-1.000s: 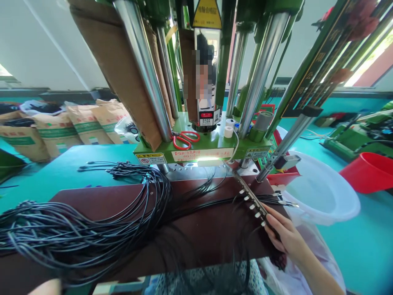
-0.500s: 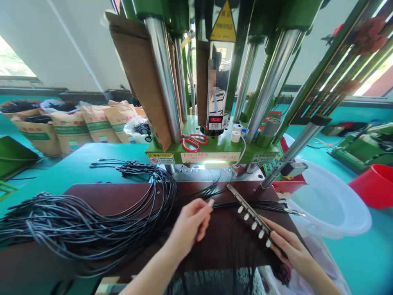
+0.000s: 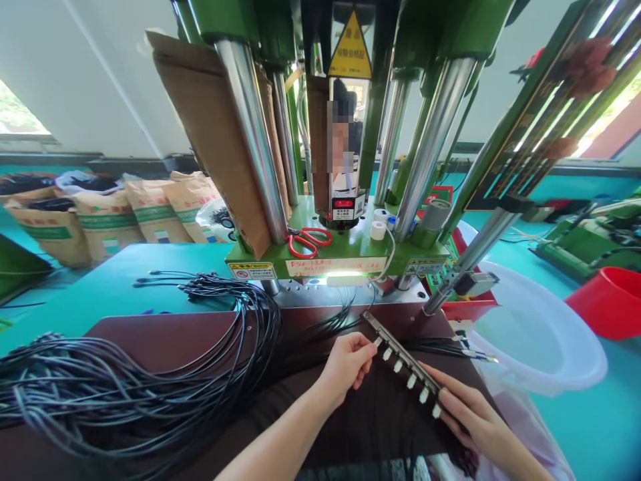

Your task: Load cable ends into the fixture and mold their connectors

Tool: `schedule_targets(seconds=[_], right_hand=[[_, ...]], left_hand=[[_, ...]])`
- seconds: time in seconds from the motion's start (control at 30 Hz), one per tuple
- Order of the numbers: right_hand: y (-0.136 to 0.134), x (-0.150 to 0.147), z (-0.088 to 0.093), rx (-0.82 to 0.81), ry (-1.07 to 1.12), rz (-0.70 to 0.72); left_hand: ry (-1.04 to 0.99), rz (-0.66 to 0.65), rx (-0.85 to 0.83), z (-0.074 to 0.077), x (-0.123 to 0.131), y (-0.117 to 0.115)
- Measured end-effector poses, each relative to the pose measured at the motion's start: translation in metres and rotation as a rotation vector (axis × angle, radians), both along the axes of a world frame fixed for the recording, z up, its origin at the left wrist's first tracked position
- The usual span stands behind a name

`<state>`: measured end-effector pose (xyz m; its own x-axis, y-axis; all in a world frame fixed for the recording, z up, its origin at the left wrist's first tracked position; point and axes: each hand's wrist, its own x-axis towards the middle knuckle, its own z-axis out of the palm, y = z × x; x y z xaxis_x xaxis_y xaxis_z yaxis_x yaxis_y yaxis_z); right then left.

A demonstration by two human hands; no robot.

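A narrow metal bar (image 3: 400, 352) with several white plugs along it lies slanted on the dark brown work board (image 3: 165, 331). My right hand (image 3: 463, 411) grips the bar's near end. My left hand (image 3: 347, 362) pinches a white cable plug at the bar's far end, fingers closed on it. A big bundle of thin black cables (image 3: 150, 374) sprawls over the board to the left. More black cables (image 3: 451, 347) run from the bar toward the right.
A green press machine (image 3: 340, 247) with chrome columns stands just behind the board, red scissors (image 3: 306, 240) on its base. A white basin (image 3: 541, 327) and a red tub (image 3: 608, 300) sit at right. Brown sacks (image 3: 110, 214) line the left background.
My left hand came in from the lower left holding a white plug and has now carried it rightward to the far end of the bar. The right hand keeps its grip.
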<state>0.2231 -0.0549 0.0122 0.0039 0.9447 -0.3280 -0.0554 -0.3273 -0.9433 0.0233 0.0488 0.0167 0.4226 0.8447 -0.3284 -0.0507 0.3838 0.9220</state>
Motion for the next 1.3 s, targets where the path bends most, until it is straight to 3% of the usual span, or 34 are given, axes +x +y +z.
schedule_targets(seconds=[0.27, 0.53, 0.63, 0.83, 0.97, 1.13, 1.23, 1.3], right_hand=[[0.003, 0.002, -0.004, 0.019, -0.016, 0.045], [0.01, 0.004, -0.002, 0.049, -0.148, 0.278], [0.013, 0.005, 0.001, 0.043, -0.189, 0.29], [0.025, 0.028, 0.024, 0.048, -0.301, 0.385], [0.049, 0.055, 0.047, 0.007, -0.401, 0.471], [0.101, 0.063, 0.07, -0.039, -0.539, 0.703], [0.132, 0.043, 0.074, 0.101, -0.718, 0.871], [0.146, 0.023, 0.069, 0.258, -0.844, 0.91]], left_hand=[[-0.009, -0.006, 0.0, -0.002, 0.0, 0.003], [-0.008, 0.057, -0.009, -0.009, 0.005, 0.005], [0.018, 0.061, 0.01, -0.013, 0.005, 0.006], [0.09, -0.094, 0.107, -0.019, 0.006, 0.003], [0.227, -0.234, 0.257, -0.017, -0.002, 0.002], [0.27, -0.224, 0.331, 0.0, -0.027, 0.008], [0.214, -0.148, 0.319, 0.008, -0.041, 0.018], [0.191, -0.046, 0.34, 0.009, -0.05, 0.027]])
